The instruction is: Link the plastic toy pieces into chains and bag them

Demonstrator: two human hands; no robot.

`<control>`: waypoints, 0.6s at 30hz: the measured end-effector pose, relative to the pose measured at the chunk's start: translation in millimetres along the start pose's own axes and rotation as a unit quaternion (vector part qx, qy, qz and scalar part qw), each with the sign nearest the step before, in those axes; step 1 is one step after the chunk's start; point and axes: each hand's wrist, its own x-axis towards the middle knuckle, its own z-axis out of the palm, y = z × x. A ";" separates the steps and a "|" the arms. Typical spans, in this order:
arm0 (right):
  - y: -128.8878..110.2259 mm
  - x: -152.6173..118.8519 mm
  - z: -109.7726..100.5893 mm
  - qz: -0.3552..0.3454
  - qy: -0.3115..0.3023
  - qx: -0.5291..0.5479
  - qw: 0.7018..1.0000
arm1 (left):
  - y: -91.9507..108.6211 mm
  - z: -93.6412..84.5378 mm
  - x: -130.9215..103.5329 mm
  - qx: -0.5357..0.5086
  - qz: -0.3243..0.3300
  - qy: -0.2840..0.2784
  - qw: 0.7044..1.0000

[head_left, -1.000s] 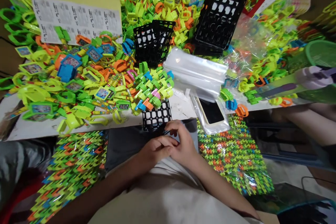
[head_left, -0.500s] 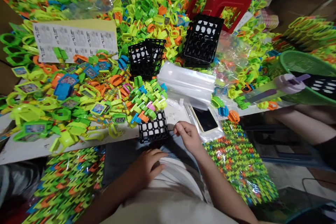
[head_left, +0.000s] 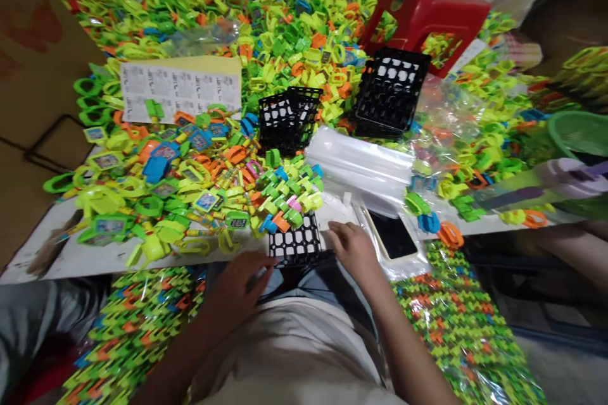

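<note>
A black plastic grid tray (head_left: 294,242) lies at the table's front edge before me. Its far part is filled with rows of small green, yellow, orange, blue and pink plastic pieces (head_left: 291,196); white shows through the cells of its near part. My left hand (head_left: 242,278) is at the tray's near left corner, thumb and fingers apart, the fingertips close to or touching it. To the right of the tray, my right hand (head_left: 355,248) reaches over the table edge with fingers loosely stretched beside a white paper. A phone in a clear bag (head_left: 392,234) lies just right of that hand.
Clear plastic bags (head_left: 358,161) lie behind the tray. Stacked black trays (head_left: 392,92) stand near a red stool (head_left: 446,16). Toy watches (head_left: 166,190) heap at left, beside a label sheet (head_left: 183,85). A purple-lidded bottle (head_left: 546,183) leans at right by a green basket (head_left: 577,133).
My left hand has moved up from my lap to the tray's corner. My right hand has loosened its curled fingers and reached forward onto the table edge. The camera view has shifted left.
</note>
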 end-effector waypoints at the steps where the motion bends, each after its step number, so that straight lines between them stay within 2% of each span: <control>1: 2.9 1.0 1.2 -0.006 0.012 -0.014 1.000 | -6.9 -8.5 0.4 0.029 -0.018 0.056 0.998; 3: 3.7 2.6 2.6 -0.024 0.037 -0.011 0.999 | -19.3 -23.8 0.6 0.109 -0.051 0.145 0.982; 5: -3.9 2.0 3.1 -0.043 0.047 0.041 0.997 | -28.9 -33.2 0.4 0.196 -0.087 0.183 0.960; 8: -27.9 -4.6 3.8 -0.069 0.022 0.143 0.987 | -37.5 -33.4 0.3 0.273 -0.122 0.162 0.940; 11: -53.6 -13.8 6.6 -0.095 -0.025 0.188 0.977 | -39.9 -26.8 -0.5 0.302 -0.123 0.127 0.937; 14: -69.9 -19.6 9.0 -0.107 -0.063 0.208 0.970 | -32.9 -29.6 -6.0 0.258 -0.097 0.142 0.951; 16: -77.1 -21.8 8.2 -0.117 -0.074 0.228 0.964 | -20.8 -38.2 -12.7 0.162 -0.073 0.169 0.969; 18: -84.8 -24.3 6.2 -0.132 -0.078 0.242 0.958 | -3.3 -46.9 -19.8 0.032 -0.062 0.163 0.984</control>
